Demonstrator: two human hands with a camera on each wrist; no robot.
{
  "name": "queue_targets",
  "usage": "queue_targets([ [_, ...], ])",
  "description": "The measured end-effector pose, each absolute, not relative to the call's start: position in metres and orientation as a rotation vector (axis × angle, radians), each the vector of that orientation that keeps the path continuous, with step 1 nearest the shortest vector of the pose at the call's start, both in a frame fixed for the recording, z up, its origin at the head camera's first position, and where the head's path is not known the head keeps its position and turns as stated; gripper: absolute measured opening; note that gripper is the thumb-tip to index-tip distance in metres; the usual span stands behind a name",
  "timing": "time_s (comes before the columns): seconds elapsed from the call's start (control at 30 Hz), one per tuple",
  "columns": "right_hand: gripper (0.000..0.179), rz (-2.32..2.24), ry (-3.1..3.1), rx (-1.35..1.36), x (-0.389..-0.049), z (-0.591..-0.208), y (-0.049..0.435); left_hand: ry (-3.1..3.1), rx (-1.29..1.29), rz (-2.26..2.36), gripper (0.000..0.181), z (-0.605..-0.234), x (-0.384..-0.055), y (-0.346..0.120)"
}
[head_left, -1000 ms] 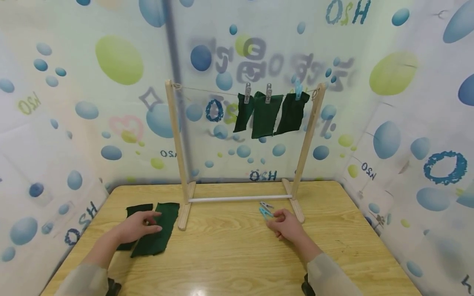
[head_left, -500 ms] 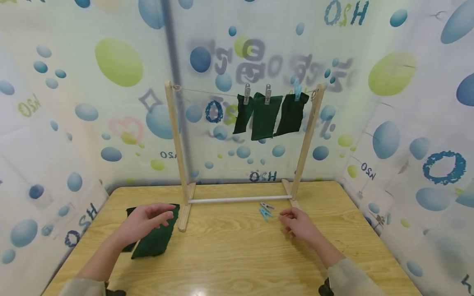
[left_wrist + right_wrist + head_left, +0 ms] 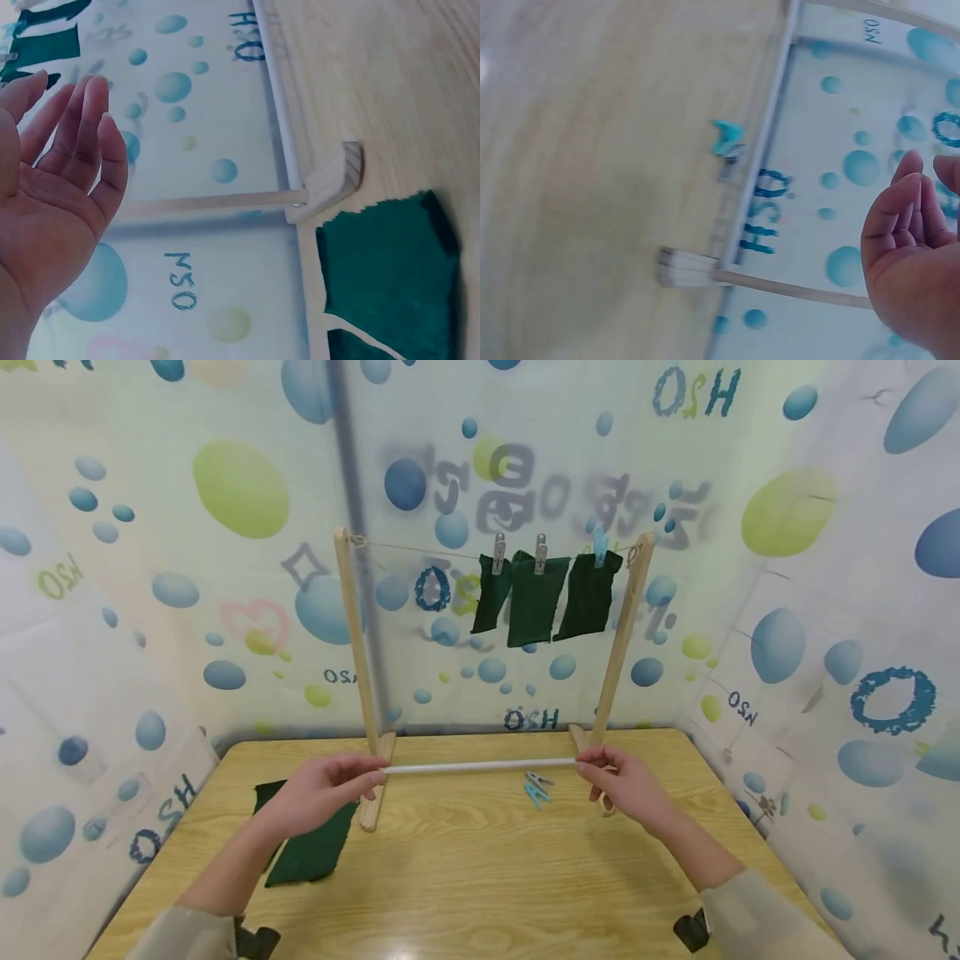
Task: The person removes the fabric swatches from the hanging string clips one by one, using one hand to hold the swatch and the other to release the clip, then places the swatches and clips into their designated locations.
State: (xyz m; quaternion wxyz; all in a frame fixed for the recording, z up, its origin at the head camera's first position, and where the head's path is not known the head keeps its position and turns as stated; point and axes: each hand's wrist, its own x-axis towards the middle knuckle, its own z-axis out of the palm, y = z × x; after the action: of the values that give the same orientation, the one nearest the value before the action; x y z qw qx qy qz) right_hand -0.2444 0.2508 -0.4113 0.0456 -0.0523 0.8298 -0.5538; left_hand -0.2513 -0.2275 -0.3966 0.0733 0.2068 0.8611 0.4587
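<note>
My left hand (image 3: 318, 793) is raised, overlapping the left foot of a small wooden drying rack (image 3: 358, 652) in the head view. Its fingers are relaxed and hold nothing, as the left wrist view shows. Partly behind that hand, a green cloth (image 3: 318, 852) lies on the table beside a darker one (image 3: 267, 792). My right hand (image 3: 630, 793), also holding nothing, has loosely bent fingers by the rack's right foot. Left of it lie a blue clothespin (image 3: 536, 795) and a grey clothespin (image 3: 538, 778). Clothespins fix three green cloths (image 3: 537, 610) to the string (image 3: 420, 550).
A white rod (image 3: 480, 766) joins the rack's feet low along the table (image 3: 465, 877). The right post (image 3: 621, 643) rises behind my right hand. A patterned curtain (image 3: 247, 568) encloses the back and sides.
Both hands have risen and moved: the left to the right, away from over the cloths, and the right to the right, away from the clothespins. The cloths and clothespins stay put.
</note>
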Motion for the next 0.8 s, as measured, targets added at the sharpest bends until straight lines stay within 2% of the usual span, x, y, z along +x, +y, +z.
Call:
queue_targets([
  [0.4, 0.033, -1.611, 2.653, -0.303, -0.248, -0.354, 0.24, 2.552, 0.836, 1.397, 0.035, -0.365, -0.255, -0.204],
  [0.8, 0.035, -1.526, 2.819, -0.401, -0.27, -0.278, 0.222, 2.642, 0.984, 1.403, 0.033, -0.331, -0.281, -0.164],
])
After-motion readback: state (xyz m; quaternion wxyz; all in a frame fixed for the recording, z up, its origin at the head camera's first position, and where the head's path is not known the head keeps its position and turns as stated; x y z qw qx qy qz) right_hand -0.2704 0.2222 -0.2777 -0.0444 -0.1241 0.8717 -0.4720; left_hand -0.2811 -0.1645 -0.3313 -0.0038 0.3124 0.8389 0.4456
